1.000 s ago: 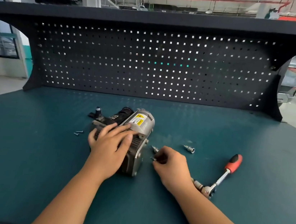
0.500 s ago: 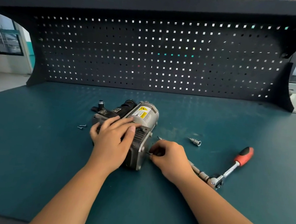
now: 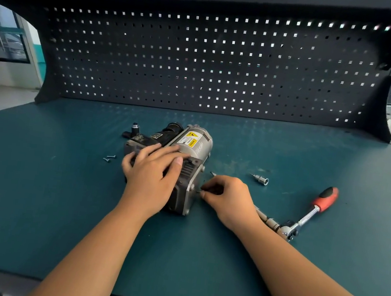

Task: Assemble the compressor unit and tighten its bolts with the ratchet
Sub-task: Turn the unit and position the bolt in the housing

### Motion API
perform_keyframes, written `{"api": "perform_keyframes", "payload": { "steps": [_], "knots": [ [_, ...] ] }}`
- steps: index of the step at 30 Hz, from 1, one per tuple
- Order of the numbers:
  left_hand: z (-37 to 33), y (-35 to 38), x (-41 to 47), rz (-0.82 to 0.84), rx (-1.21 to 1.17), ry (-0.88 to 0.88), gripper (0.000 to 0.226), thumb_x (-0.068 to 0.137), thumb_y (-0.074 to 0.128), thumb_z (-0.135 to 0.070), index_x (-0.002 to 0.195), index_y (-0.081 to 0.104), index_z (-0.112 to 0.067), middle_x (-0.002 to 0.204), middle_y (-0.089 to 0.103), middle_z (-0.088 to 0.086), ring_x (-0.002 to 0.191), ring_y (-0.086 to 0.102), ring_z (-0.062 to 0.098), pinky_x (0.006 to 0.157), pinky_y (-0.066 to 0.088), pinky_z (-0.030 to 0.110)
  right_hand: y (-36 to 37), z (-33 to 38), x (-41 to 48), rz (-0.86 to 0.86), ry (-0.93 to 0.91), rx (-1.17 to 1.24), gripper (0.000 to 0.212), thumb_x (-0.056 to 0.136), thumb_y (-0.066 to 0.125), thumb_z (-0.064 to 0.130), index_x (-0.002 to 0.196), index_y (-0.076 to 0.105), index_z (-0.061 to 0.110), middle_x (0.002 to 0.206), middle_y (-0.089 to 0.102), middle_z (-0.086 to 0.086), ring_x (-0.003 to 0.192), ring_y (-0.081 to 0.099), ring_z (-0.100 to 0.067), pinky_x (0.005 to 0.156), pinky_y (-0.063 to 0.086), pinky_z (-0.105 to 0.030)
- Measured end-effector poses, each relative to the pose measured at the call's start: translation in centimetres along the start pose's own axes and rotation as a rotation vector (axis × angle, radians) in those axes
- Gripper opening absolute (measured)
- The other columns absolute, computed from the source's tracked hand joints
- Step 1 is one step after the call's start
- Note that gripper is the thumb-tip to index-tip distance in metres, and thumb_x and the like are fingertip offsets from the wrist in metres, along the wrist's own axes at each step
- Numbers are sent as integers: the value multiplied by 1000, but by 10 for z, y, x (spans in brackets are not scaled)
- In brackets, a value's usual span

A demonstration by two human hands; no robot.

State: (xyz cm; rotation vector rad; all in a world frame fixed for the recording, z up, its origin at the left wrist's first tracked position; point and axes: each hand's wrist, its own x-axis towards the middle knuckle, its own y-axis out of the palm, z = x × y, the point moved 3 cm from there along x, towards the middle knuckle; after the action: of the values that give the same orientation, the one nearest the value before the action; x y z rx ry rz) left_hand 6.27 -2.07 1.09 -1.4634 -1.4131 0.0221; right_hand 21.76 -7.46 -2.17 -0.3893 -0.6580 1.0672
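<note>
The grey compressor unit (image 3: 193, 147), with a yellow warning label, lies on the teal bench mat. My left hand (image 3: 151, 179) rests flat on top of it, fingers straight. My right hand (image 3: 228, 199) pinches a small bolt at the unit's right end plate (image 3: 190, 189), fingertips against the flange. The ratchet (image 3: 304, 217), with a red and black handle and an extension bar, lies on the mat to the right, its bar partly hidden under my right wrist.
A loose socket bit (image 3: 261, 179) lies right of the unit, and a small bolt (image 3: 212, 173) just beyond my right fingers. Two screws (image 3: 109, 157) lie left of the unit. A black pegboard back panel (image 3: 201, 61) closes the far side of the bench.
My right hand has brought the bolt from the mat up against the unit's end plate. My left hand stays on the unit. The camera has tilted down and closer.
</note>
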Motion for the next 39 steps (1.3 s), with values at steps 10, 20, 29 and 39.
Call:
{"api": "perform_keyframes", "payload": {
  "steps": [10, 20, 29, 39],
  "knots": [
    [1, 0, 1, 7, -5, -2, 30, 97, 38, -36, 111, 64, -42, 128, 52, -27, 130, 30, 4, 103, 2, 28, 3, 0, 4, 8, 48, 13, 20, 79, 72, 13, 69, 59, 24, 67, 57, 13, 66, 53, -1, 53, 37, -3],
    [1, 1, 1, 20, 0, -5, 30, 97, 37, -36, 112, 63, -43, 130, 51, -27, 130, 29, 3, 103, 2, 27, 4, 0, 3, 37, 41, 2, 16, 78, 71, 9, 77, 61, 21, 74, 62, 6, 71, 58, -7, 57, 40, -1],
    [-1, 0, 0, 25, -4, -3, 30, 98, 38, -36, 113, 63, -43, 131, 50, -27, 131, 28, 3, 104, 2, 29, 3, -1, 3, 23, 11, -31, 7, 81, 71, 11, 84, 67, 17, 73, 60, 9, 69, 55, -4, 57, 38, 1],
    [1, 1, 1, 6, -12, 2, 28, 98, 40, -35, 110, 64, -43, 129, 52, -27, 130, 32, 6, 103, 4, 30, 4, -2, 4, 31, 19, -34, 9, 82, 71, 14, 80, 63, 19, 77, 62, 4, 73, 56, -7, 57, 38, -1]
  ]
}}
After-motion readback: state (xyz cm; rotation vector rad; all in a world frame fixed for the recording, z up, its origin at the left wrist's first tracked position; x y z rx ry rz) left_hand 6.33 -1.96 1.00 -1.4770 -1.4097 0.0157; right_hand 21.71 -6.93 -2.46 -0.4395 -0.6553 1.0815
